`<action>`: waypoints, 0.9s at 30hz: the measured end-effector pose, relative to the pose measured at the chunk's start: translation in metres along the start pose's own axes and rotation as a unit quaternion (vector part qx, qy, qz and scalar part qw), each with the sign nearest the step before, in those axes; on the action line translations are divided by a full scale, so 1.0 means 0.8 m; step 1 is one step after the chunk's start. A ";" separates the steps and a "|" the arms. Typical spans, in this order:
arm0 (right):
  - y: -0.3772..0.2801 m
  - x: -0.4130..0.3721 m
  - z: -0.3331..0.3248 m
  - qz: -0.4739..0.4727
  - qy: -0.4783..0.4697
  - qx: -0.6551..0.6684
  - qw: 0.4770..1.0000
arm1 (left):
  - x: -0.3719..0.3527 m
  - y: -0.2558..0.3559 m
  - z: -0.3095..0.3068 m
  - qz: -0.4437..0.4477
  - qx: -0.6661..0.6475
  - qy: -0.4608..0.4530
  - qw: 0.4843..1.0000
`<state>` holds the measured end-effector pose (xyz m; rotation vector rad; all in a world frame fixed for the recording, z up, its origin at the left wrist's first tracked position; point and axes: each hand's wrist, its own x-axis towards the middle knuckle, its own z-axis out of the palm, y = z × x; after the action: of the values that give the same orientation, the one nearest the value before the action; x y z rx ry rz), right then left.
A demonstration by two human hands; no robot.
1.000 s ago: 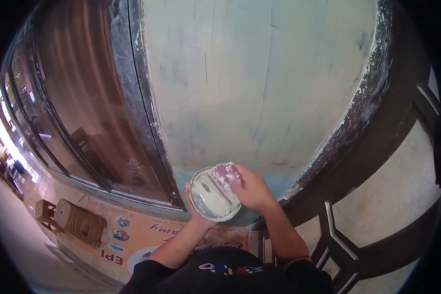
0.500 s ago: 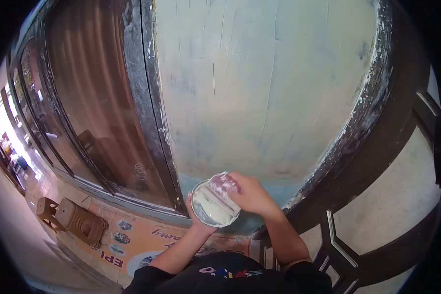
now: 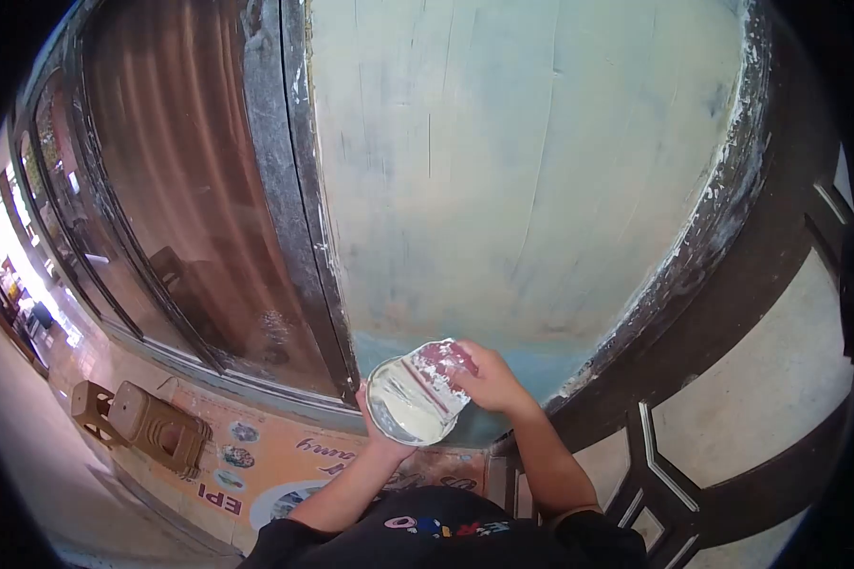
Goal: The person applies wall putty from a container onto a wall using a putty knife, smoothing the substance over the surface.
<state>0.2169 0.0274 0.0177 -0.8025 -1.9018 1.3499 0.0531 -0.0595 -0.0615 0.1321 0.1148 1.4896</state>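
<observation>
Tub [image 3: 387,414] lower in cupped left hand [image 3: 382,440], scraper [image 3: 442,368] tight in right hand [image 3: 491,381], wall [image 3: 493,190] streaked

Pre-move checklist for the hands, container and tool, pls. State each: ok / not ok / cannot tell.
1. Left hand supports the round, pale-rimmed container: ok.
2. Right hand grips the flat red scraper smeared with white: ok.
3. Creamy white paste available in the container: ok.
4. Scraper clear of the container: not ok, it overlaps the opening.
5. Enough paste on the scraper's working edge: cannot tell.
6. Tall, pale greenish wall panel in front of the hands: ok.
</observation>
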 end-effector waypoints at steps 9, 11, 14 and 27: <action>-0.005 0.008 0.023 -0.082 0.092 -0.001 0.992 | 0.007 0.034 0.012 0.040 0.016 -0.014 0.999; -0.002 0.008 0.026 -0.099 0.122 -0.042 0.987 | 0.012 0.041 0.023 0.065 0.024 -0.001 0.998; -0.017 0.003 0.038 -0.163 0.173 -0.099 0.966 | 0.020 0.051 0.035 0.083 0.026 -0.012 0.996; -0.294 0.090 -0.068 -0.478 0.295 -0.374 0.738 | 0.030 0.078 0.089 0.069 0.008 -0.076 0.995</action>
<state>0.1930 0.0484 0.2672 -0.3608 -1.8136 -0.3263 0.0045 -0.0322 0.0189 0.2698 -0.0045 1.6117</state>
